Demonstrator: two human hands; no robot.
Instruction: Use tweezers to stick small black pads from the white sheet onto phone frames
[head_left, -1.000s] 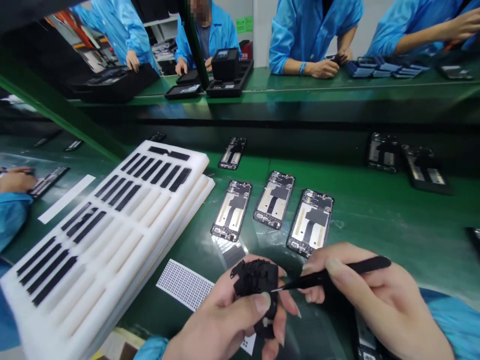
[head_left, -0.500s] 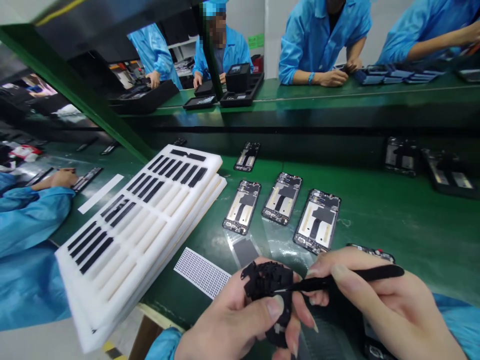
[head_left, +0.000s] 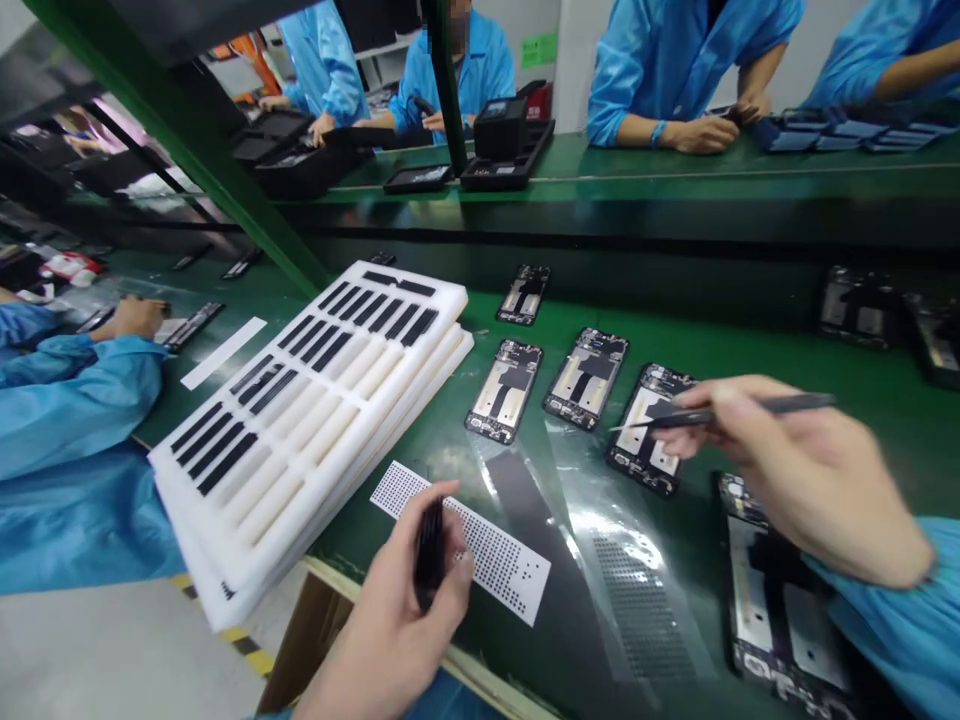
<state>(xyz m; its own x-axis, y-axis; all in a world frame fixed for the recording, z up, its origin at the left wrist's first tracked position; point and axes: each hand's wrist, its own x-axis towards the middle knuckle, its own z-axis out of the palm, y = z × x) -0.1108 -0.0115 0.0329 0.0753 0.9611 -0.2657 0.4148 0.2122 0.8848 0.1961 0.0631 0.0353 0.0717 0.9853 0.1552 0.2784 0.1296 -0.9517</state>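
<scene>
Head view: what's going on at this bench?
The right hand holds tweezers just above a phone frame, while the left hand grips a black piece over a perforated sheet. Black strips lie in a white foam tray nearby, and a co-worker works opposite.

Foam tray stack (head_left: 307,420) on bench (head_left: 712,330), left of phone frames (head_left: 585,378); perforated sheet (head_left: 465,540) just right of stack, before frames
</scene>
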